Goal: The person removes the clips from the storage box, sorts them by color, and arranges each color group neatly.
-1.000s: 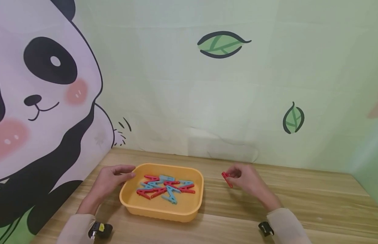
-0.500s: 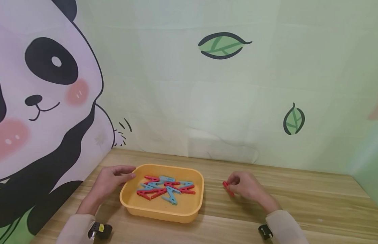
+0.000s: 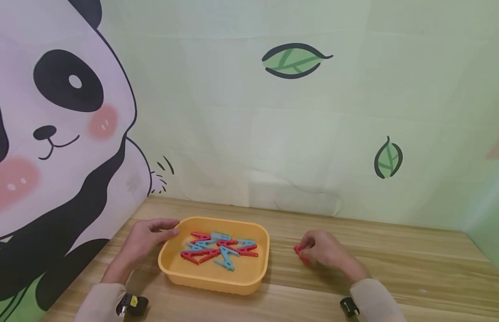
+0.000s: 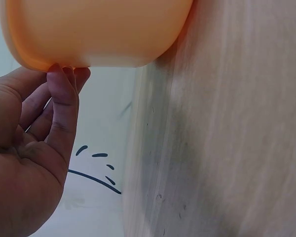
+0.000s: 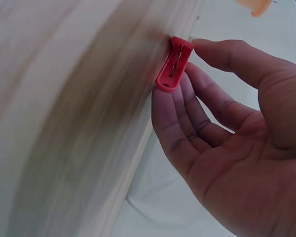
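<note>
A red clothespin (image 5: 175, 64) is pinched between the thumb and fingers of my right hand (image 3: 323, 248), low over the table to the right of a yellow plastic basin (image 3: 213, 281). In the right wrist view its lower side lies right at the wood. My left hand (image 3: 145, 237) holds the basin's left rim, the thumb over the edge and the fingers along the outer wall. From the left wrist view, fingertips (image 4: 61, 81) press against the orange-looking wall. Inside the basin lie several red clothespins (image 3: 246, 250) and light blue clothespins (image 3: 225, 259), loosely heaped.
The wooden table (image 3: 394, 268) reaches back to a pale green wall sheet (image 3: 217, 112) printed with leaves. A large printed panda (image 3: 64, 134) covers the left side. Black wrist straps (image 3: 133, 304) sit at both sleeves.
My right hand has come down and slightly nearer with the red clothespin, bringing it to the tabletop. The left hand and basin have stayed in place.
</note>
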The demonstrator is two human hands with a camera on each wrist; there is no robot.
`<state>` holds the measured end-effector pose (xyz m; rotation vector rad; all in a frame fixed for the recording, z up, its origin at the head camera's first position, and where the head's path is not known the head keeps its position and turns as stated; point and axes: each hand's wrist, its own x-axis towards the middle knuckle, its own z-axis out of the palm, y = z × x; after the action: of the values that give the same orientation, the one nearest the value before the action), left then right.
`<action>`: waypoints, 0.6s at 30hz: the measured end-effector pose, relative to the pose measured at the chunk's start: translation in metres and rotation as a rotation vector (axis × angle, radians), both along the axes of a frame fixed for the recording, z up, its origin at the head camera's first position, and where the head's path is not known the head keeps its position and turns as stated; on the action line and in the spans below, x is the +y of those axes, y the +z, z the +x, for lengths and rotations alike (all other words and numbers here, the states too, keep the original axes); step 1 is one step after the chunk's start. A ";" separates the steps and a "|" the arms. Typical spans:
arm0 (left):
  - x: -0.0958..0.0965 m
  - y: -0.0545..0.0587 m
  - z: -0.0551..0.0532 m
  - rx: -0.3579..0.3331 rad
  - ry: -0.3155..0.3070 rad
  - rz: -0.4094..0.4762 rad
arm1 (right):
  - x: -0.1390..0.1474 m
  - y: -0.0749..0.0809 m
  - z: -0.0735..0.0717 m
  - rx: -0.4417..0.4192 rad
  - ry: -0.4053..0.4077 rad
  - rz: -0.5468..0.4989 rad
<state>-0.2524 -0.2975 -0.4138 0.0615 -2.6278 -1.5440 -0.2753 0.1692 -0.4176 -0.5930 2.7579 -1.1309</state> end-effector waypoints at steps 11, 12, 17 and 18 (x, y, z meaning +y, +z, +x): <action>0.000 -0.001 0.001 -0.006 -0.003 -0.002 | 0.007 0.000 -0.002 -0.050 0.023 -0.031; 0.000 -0.001 0.001 -0.006 -0.003 -0.002 | 0.008 0.000 -0.002 -0.057 0.027 -0.035; 0.001 0.000 0.001 -0.002 -0.004 -0.004 | 0.007 0.002 0.000 -0.077 0.031 -0.041; 0.001 0.000 0.001 0.001 -0.004 -0.004 | 0.006 0.002 0.000 -0.077 0.028 -0.039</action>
<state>-0.2512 -0.2967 -0.4140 0.0547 -2.6316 -1.5393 -0.2750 0.1756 -0.4155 -0.5785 2.6604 -1.1783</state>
